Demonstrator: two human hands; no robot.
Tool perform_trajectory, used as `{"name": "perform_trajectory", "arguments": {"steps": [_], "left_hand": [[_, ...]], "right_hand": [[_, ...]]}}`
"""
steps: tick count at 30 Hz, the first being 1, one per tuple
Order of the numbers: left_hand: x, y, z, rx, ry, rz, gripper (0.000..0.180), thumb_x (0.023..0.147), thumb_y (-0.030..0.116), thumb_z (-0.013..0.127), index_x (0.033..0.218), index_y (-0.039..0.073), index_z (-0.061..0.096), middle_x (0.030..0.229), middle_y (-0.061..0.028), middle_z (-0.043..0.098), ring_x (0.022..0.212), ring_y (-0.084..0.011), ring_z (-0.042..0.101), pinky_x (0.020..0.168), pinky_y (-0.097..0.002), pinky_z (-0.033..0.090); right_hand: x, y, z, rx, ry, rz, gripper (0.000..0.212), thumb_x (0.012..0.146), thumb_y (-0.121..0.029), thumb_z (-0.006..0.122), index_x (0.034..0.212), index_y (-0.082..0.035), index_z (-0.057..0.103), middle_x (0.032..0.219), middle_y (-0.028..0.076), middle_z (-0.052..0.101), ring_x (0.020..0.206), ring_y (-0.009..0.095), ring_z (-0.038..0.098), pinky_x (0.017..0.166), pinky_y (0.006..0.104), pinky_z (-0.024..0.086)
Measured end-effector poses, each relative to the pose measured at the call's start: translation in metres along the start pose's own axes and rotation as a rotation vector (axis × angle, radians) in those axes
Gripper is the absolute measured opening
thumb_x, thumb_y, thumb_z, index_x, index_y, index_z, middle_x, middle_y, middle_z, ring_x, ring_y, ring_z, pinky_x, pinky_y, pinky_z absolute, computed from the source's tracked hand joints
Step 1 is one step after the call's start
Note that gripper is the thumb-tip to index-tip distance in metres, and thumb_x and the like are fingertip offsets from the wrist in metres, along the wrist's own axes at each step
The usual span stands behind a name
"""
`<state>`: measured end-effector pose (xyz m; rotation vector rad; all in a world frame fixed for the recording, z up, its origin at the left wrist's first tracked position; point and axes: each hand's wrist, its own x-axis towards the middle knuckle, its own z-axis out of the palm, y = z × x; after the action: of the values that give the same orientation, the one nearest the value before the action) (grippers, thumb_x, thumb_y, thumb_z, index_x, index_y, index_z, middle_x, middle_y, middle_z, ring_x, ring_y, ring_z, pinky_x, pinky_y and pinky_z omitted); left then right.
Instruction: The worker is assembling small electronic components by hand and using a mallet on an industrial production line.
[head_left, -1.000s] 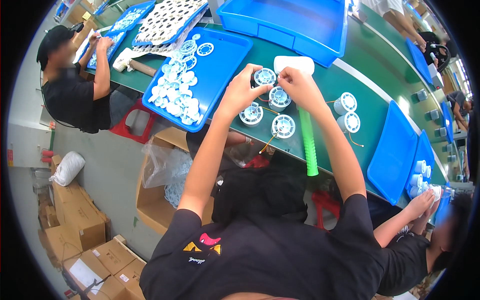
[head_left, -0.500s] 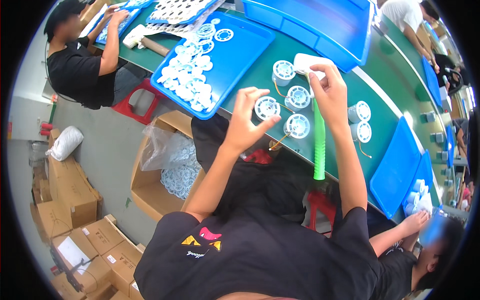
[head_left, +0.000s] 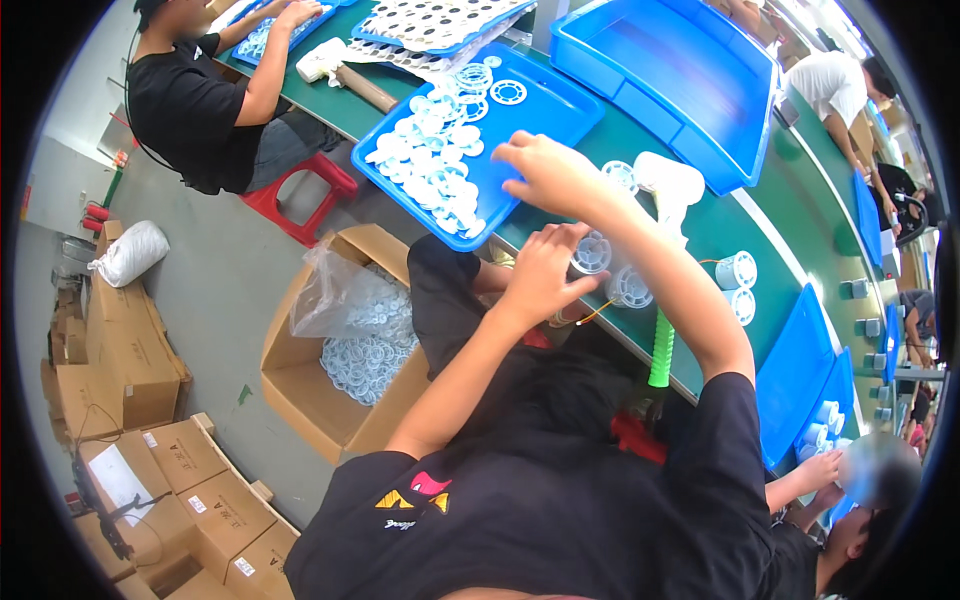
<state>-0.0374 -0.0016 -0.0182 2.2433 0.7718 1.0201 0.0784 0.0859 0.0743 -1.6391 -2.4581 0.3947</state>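
Note:
My left hand (head_left: 545,278) is curved round a white slotted cylinder (head_left: 591,254) at the table's near edge, with fingers and thumb on either side of it. Reaching left across the table, my right hand (head_left: 560,178) hangs over the near right edge of a blue tray (head_left: 555,90), fingers apart, nothing seen in it. In the tray lie many pale discs and rings (head_left: 430,150). Another slotted cylinder (head_left: 630,287) with an orange wire stands beside my left hand, and one (head_left: 620,177) sits farther back. My right forearm partly hides the cylinders and a green-handled mallet (head_left: 662,350).
A large blue bin (head_left: 665,75) stands at the back. Two more cylinders (head_left: 737,270) are on the right. A wooden-handled mallet (head_left: 365,88) lies left of the tray. On the floor is a carton (head_left: 300,385) of pale rings. Co-workers sit on both sides.
My right hand has left the mallet area and swung left to the blue tray. My left hand stays round the same cylinder. The whole view has shifted slightly.

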Motion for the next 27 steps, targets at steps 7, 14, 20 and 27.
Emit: {"name": "perform_trajectory", "arguments": {"steps": [7, 14, 20, 27], "left_hand": [[0.008, 0.008, 0.002, -0.067, 0.02, -0.045, 0.066, 0.086, 0.037, 0.084, 0.138, 0.006, 0.058, 0.125, -0.0141, 0.067, 0.118, -0.0364, 0.062, 0.099, -0.0485, 0.047], [0.01, 0.007, 0.001, -0.135, 0.051, -0.182, 0.066, 0.084, 0.03, 0.09, 0.137, 0.004, 0.059, 0.128, -0.0175, 0.068, 0.116, -0.0363, 0.066, 0.099, -0.0455, 0.052], [0.014, 0.014, 0.0, -0.622, 0.018, -0.453, 0.063, 0.093, 0.025, 0.086, 0.141, 0.002, 0.052, 0.127, -0.0139, 0.062, 0.117, -0.0222, 0.064, 0.101, -0.037, 0.051], [0.01, 0.003, 0.007, -0.662, 0.174, -0.37, 0.061, 0.1, 0.029, 0.079, 0.142, 0.0, 0.048, 0.136, -0.0122, 0.054, 0.126, -0.0206, 0.056, 0.11, -0.0365, 0.045]], "right_hand": [[-0.077, 0.021, -0.043, 0.019, 0.372, -0.012, 0.034, 0.1, -0.022, 0.071, 0.128, -0.005, 0.068, 0.122, 0.015, 0.067, 0.113, 0.036, 0.065, 0.101, 0.0441, 0.052], [-0.228, -0.033, -0.021, 0.422, 0.482, 0.721, 0.072, 0.088, -0.021, 0.086, 0.148, 0.001, 0.054, 0.115, 0.015, 0.071, 0.066, 0.011, 0.064, 0.064, 0.029, 0.052], [-0.226, -0.057, 0.051, 0.668, 0.629, 0.926, 0.089, 0.087, -0.011, 0.086, 0.16, 0.001, 0.037, 0.142, 0.023, 0.059, 0.096, 0.026, 0.074, 0.081, 0.037, 0.06], [-0.161, -0.006, 0.073, 0.257, 0.747, 0.794, 0.083, 0.091, -0.029, 0.081, 0.153, 0.004, 0.035, 0.134, 0.031, 0.058, 0.094, 0.049, 0.073, 0.078, 0.0521, 0.061]]}}
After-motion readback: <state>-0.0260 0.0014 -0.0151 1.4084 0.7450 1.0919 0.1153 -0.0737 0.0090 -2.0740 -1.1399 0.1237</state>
